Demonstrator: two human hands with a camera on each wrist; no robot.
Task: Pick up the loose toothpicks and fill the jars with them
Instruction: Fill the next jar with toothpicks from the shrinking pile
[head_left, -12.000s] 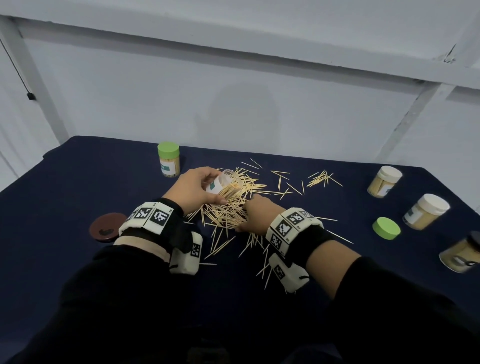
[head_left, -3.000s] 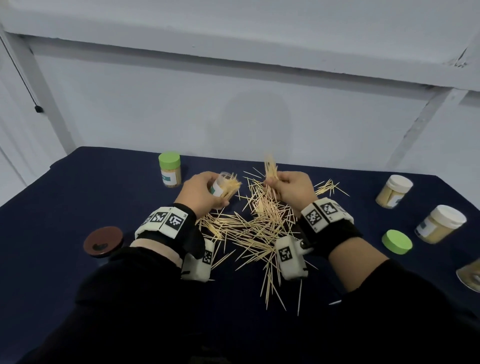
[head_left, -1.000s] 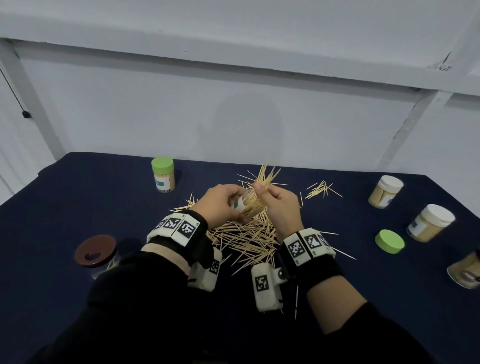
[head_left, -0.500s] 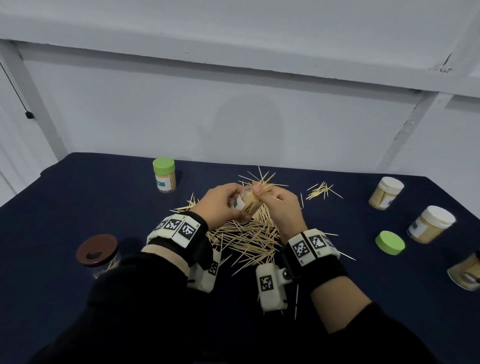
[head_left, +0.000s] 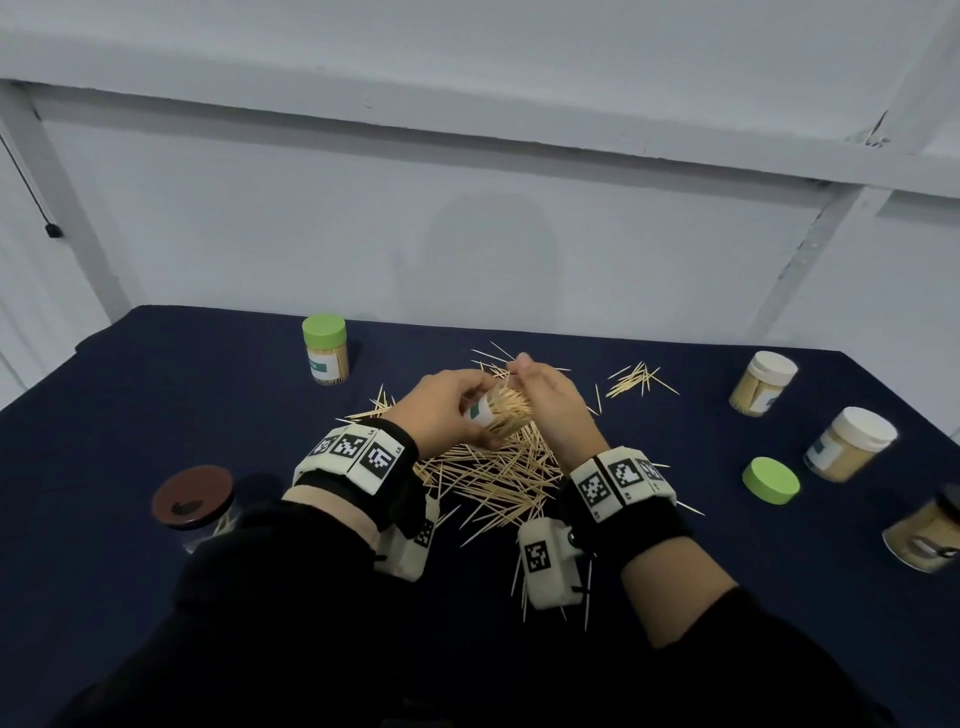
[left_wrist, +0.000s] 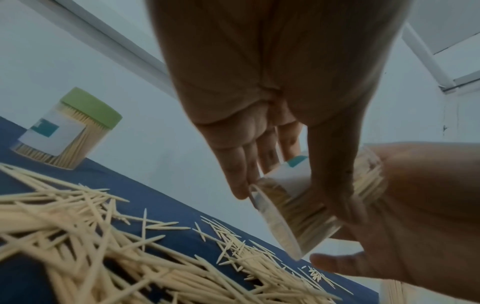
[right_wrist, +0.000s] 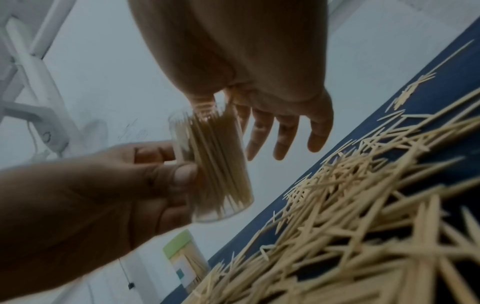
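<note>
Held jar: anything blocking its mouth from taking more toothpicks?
No lid on the held jar; the left hand grips it, tilted. The right hand is at its open mouth. The toothpicks already inside reach up to the mouth, leaving little room.

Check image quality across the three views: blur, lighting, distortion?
Head view: dim, even light, sharp enough, wide-angle bending toward the edges, faint shadow on the back wall. Left wrist view: left hand fills the top, soft; jar and loose toothpicks slightly blurred. Right wrist view: strongest blur, toothpicks smeared, right hand dark against the bright wall, horizon steeply tilted.
</note>
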